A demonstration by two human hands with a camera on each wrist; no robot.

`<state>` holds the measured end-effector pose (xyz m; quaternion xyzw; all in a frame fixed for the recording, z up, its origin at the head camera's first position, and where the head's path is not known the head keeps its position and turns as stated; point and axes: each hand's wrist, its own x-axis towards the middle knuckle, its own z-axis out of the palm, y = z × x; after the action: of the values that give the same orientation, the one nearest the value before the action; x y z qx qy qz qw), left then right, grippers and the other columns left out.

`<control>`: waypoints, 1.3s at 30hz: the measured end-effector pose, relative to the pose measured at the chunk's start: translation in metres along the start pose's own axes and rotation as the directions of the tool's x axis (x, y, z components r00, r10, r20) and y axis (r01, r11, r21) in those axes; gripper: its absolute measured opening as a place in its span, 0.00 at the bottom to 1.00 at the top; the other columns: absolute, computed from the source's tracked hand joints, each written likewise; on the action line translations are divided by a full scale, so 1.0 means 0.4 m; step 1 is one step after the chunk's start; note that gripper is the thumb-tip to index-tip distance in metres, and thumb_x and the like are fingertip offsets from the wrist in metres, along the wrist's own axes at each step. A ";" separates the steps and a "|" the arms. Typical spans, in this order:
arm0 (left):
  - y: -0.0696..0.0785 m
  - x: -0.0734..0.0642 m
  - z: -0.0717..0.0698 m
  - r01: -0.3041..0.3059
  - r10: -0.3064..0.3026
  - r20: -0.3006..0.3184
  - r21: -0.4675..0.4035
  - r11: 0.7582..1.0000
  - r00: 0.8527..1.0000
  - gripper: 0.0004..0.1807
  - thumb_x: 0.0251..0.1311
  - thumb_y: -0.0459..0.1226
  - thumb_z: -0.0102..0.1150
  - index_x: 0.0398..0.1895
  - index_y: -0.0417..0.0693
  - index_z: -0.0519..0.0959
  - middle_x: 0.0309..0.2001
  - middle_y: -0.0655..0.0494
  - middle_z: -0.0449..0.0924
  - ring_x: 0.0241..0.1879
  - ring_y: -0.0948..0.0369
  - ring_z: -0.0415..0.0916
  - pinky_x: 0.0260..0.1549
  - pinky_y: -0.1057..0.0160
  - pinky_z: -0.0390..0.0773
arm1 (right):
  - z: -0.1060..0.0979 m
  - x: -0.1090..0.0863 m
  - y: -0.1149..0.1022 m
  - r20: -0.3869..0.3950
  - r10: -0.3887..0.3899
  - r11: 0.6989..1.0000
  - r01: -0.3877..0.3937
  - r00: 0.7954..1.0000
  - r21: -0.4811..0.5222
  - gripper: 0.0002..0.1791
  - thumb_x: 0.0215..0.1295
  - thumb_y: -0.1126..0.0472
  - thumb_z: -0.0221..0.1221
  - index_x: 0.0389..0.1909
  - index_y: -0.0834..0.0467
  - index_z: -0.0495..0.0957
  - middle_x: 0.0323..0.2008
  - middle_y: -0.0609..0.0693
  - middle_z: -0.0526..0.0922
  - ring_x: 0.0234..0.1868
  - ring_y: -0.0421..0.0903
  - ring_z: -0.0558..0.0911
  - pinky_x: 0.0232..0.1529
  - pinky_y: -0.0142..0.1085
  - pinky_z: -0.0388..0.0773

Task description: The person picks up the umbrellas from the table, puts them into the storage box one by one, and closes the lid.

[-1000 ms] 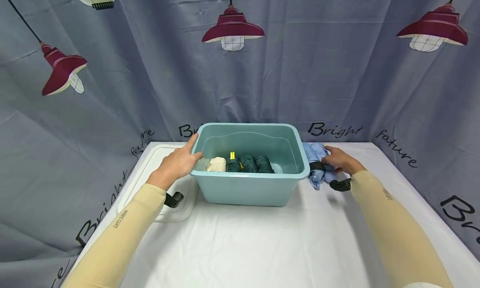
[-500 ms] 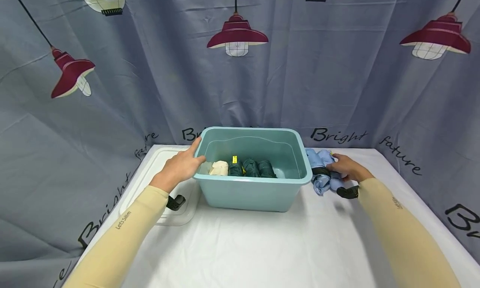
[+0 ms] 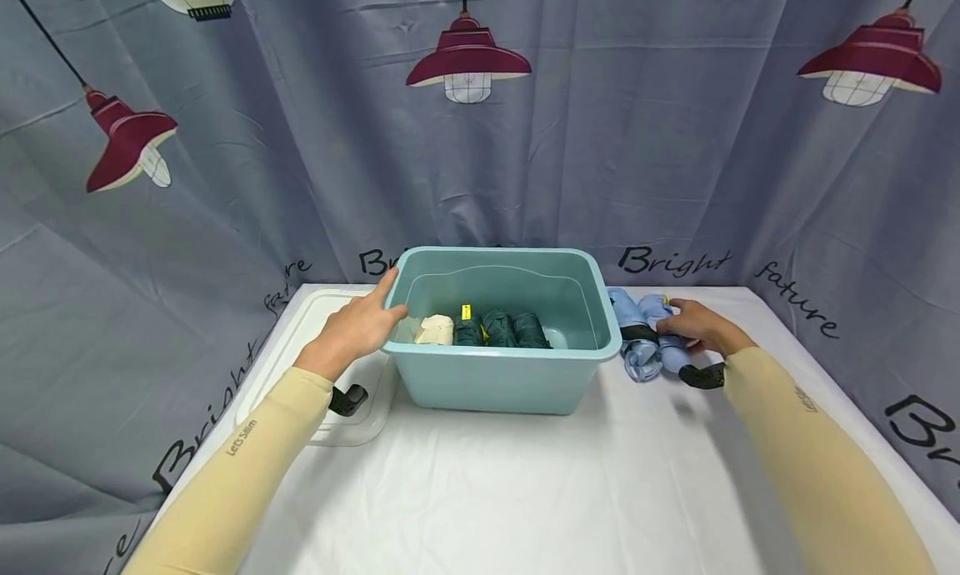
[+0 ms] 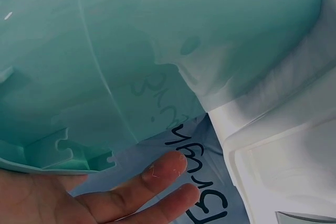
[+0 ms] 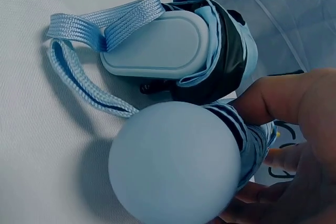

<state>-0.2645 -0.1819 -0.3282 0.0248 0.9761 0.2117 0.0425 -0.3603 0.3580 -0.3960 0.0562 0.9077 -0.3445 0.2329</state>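
My left hand (image 3: pixel 358 329) rests at the left rim of a teal plastic bin (image 3: pixel 487 383), thumb over the rim. In the left wrist view its other fingers (image 4: pixel 165 174) stretch out below the bin's edge, relaxed. Right of the bin lie two light-blue folded umbrellas. My right hand (image 3: pixel 701 325) grips the farther-right umbrella (image 3: pixel 672 357) between thumb and fingers; its round handle end (image 5: pixel 173 161) faces the right wrist camera. Beside it, the other umbrella (image 5: pixel 157 45) has a flat oval handle, a woven wrist strap and a black band.
Inside the bin, a cream bundle (image 3: pixel 433 331) and several dark green rolled bundles (image 3: pixel 498 329) lie in a row, one with a yellow tag. A white lid (image 3: pixel 371 412) lies flat under the left arm. A printed curtain (image 3: pixel 337 142) hangs behind the white table (image 3: pixel 480 492).
My right hand has moved a little to the right and closed on the right umbrella, which has shifted slightly right. The left hand stays at the bin's rim.
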 end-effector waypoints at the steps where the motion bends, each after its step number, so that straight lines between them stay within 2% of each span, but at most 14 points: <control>1: 0.000 0.000 0.000 -0.001 0.001 -0.002 0.000 1.000 1.000 0.42 0.70 0.56 0.38 0.82 0.71 0.34 0.69 0.38 0.70 0.50 0.44 0.78 0.46 0.42 0.74 | -0.003 -0.001 0.002 0.002 -0.005 1.000 0.005 1.000 0.000 0.51 0.70 0.55 0.53 0.77 0.69 0.28 0.72 0.79 0.48 0.62 0.68 0.67 0.49 0.53 0.80; 6: 0.004 0.001 -0.003 -0.002 0.002 -0.008 0.003 1.000 1.000 0.42 0.69 0.56 0.38 0.82 0.71 0.34 0.68 0.38 0.71 0.49 0.44 0.78 0.46 0.42 0.74 | -0.023 -0.015 0.010 -0.001 -0.030 1.000 0.030 1.000 0.006 0.52 0.70 0.57 0.53 0.77 0.69 0.25 0.72 0.79 0.48 0.65 0.70 0.64 0.51 0.57 0.79; 13: 0.002 0.004 -0.001 -0.004 0.004 -0.003 0.001 1.000 1.000 0.42 0.69 0.57 0.37 0.82 0.73 0.33 0.68 0.38 0.71 0.49 0.45 0.78 0.46 0.42 0.74 | -0.049 -0.032 0.025 -0.052 -0.029 1.000 0.030 0.998 0.006 0.53 0.69 0.58 0.54 0.77 0.67 0.25 0.72 0.80 0.44 0.66 0.72 0.62 0.52 0.60 0.78; 20: 0.010 0.005 0.002 -0.003 0.003 0.006 -0.021 1.000 1.000 0.42 0.70 0.56 0.37 0.81 0.74 0.32 0.71 0.39 0.68 0.56 0.43 0.77 0.49 0.40 0.74 | -0.072 -0.073 0.025 -0.097 -0.084 0.996 0.084 0.992 0.001 0.53 0.69 0.58 0.54 0.77 0.67 0.25 0.72 0.81 0.42 0.65 0.73 0.63 0.54 0.62 0.76; 32: -0.001 -0.003 -0.001 -0.015 0.015 0.006 -0.010 1.000 1.000 0.41 0.70 0.57 0.36 0.81 0.74 0.30 0.72 0.38 0.66 0.59 0.40 0.76 0.53 0.37 0.72 | -0.081 -0.137 -0.053 -0.151 -0.226 0.973 0.216 0.962 -0.085 0.51 0.71 0.55 0.56 0.79 0.67 0.31 0.70 0.80 0.50 0.56 0.67 0.73 0.46 0.49 0.84; 39: -0.006 -0.005 0.002 -0.028 0.028 0.000 -0.015 0.999 1.000 0.42 0.70 0.57 0.36 0.82 0.71 0.32 0.73 0.38 0.65 0.60 0.40 0.75 0.53 0.36 0.72 | -0.074 -0.182 -0.127 -0.172 -0.273 0.959 0.252 0.947 -0.131 0.51 0.70 0.54 0.58 0.79 0.66 0.34 0.63 0.78 0.60 0.54 0.67 0.75 0.43 0.48 0.84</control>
<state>-0.2623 -0.1837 -0.3298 0.0380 0.9740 0.2197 0.0400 -0.3206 0.3429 -0.3127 -0.0454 0.9421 -0.3165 0.1007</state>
